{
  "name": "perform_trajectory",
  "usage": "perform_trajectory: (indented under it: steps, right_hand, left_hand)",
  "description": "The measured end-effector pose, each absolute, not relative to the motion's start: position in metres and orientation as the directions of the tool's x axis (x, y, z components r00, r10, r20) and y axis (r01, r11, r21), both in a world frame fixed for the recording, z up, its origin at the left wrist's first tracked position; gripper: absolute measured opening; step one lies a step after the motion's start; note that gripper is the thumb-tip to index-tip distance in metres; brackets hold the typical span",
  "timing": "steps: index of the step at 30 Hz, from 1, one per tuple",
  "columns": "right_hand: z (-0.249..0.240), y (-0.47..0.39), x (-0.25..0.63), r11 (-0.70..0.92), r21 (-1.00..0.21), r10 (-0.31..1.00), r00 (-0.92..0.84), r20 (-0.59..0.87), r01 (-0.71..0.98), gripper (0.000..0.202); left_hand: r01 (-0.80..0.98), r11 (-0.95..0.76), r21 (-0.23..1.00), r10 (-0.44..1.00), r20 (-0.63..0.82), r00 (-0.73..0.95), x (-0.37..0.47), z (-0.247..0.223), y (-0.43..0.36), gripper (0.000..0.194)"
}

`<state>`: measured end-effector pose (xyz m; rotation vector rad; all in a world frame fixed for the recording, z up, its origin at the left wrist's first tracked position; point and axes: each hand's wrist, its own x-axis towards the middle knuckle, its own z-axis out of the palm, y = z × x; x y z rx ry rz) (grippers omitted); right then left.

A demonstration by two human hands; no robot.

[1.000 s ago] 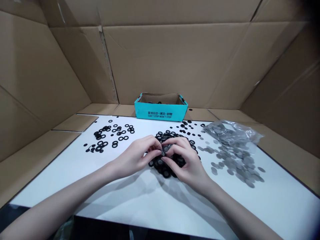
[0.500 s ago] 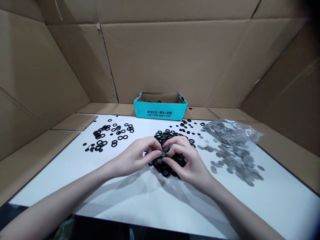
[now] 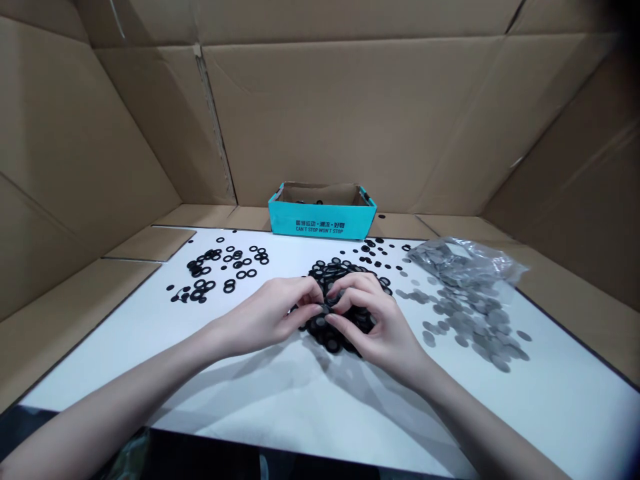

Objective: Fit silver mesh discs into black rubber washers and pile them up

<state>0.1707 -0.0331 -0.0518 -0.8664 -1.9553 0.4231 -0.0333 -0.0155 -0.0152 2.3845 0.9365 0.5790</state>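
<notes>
My left hand (image 3: pixel 280 310) and my right hand (image 3: pixel 373 317) meet over a pile of black rings with grey centres (image 3: pixel 333 343) in the middle of the white table. Between their fingertips is a small black ring (image 3: pixel 325 310), pinched from both sides. Its details are partly hidden by the fingers. To the left, loose black rings (image 3: pixel 242 275) and small black discs (image 3: pixel 185 295) lie scattered. Many grey discs (image 3: pixel 493 333) are spread on the right, beside a clear plastic bag (image 3: pixel 465 260) that holds more of them.
A turquoise box (image 3: pixel 323 220) with an open top stands behind the pile, a few black pieces inside. More small black pieces (image 3: pixel 370 250) lie to its front right. Cardboard walls (image 3: pixel 350 113) enclose the white table (image 3: pixel 240 413) at the back and sides.
The ring between my fingertips has tilted and shows less of its face. My hands have stayed almost in place.
</notes>
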Motion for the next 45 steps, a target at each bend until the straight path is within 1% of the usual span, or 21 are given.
perform_trajectory:
  steps: [2, 6, 10, 13, 17, 21, 25, 30, 32, 34, 39, 43, 45]
  right_hand:
    - [-0.0532, -0.0331, 0.1703, 0.688, -0.575, 0.72, -0.32, 0.616, 0.442, 0.014]
    - [-0.0552, -0.0326, 0.1707, 0.694, -0.502, 0.699, -0.319, 0.64, 0.516, 0.007]
    - [-0.0563, -0.0316, 0.1711, 0.701, -0.474, 0.686, -0.32, 0.653, 0.533, 0.008]
    - [-0.0578, -0.0308, 0.1713, 0.685, -0.504, 0.708, -0.315, 0.632, 0.527, 0.013]
    - [-0.0572, -0.0312, 0.171, 0.65, -0.599, 0.756, -0.313, 0.576, 0.468, 0.017]
    - [-0.0528, -0.0346, 0.1691, 0.651, -0.642, 0.759, -0.314, 0.57, 0.406, 0.018]
    - [-0.0526, -0.0367, 0.1675, 0.653, -0.628, 0.754, -0.288, 0.59, 0.424, 0.018]
    - [-0.0549, -0.0347, 0.1691, 0.651, -0.551, 0.746, -0.306, 0.592, 0.522, 0.01]
    - [-0.055, -0.0341, 0.1694, 0.657, -0.532, 0.739, -0.314, 0.597, 0.534, 0.008]
    - [-0.0552, -0.0338, 0.1693, 0.664, -0.525, 0.731, -0.313, 0.607, 0.532, 0.01]
    - [-0.0547, -0.0349, 0.1692, 0.65, -0.58, 0.752, -0.31, 0.581, 0.491, 0.018]
    - [-0.0529, -0.0374, 0.169, 0.647, -0.631, 0.76, -0.286, 0.584, 0.429, 0.017]
    - [-0.053, -0.0379, 0.1686, 0.642, -0.627, 0.761, -0.272, 0.589, 0.441, 0.017]
  left_hand:
    - [0.495, -0.624, 0.604, 0.716, 0.189, 0.672, -0.0349, -0.0166, -0.0141, 0.009]
    - [0.454, -0.631, 0.629, 0.705, 0.22, 0.674, -0.038, -0.0176, -0.0119, 0.007]
    - [0.445, -0.638, 0.628, 0.696, 0.224, 0.683, -0.037, -0.0174, -0.0128, 0.009]
    - [0.436, -0.641, 0.632, 0.698, 0.245, 0.673, -0.0341, -0.0194, -0.0142, 0.01]
    - [0.429, -0.651, 0.626, 0.7, 0.278, 0.658, -0.0313, -0.023, -0.015, 0.009]
    - [0.445, -0.647, 0.62, 0.698, 0.247, 0.672, -0.0325, -0.0209, -0.0151, 0.008]
    - [0.449, -0.643, 0.621, 0.684, 0.202, 0.701, -0.0353, -0.0168, -0.0143, 0.007]
    - [0.436, -0.594, 0.677, 0.701, 0.169, 0.693, -0.0372, -0.0167, -0.0119, 0.008]
    - [0.444, -0.587, 0.677, 0.71, 0.167, 0.684, -0.0368, -0.0166, -0.0121, 0.008]
    - [0.445, -0.59, 0.673, 0.717, 0.184, 0.672, -0.0354, -0.0169, -0.0133, 0.009]
    - [0.433, -0.565, 0.702, 0.74, 0.199, 0.643, -0.0304, -0.0219, -0.0171, 0.014]
    - [0.45, -0.603, 0.659, 0.72, 0.206, 0.663, -0.0294, -0.0227, -0.0172, 0.009]
    - [0.456, -0.617, 0.642, 0.708, 0.199, 0.678, -0.0304, -0.0212, -0.0163, 0.007]
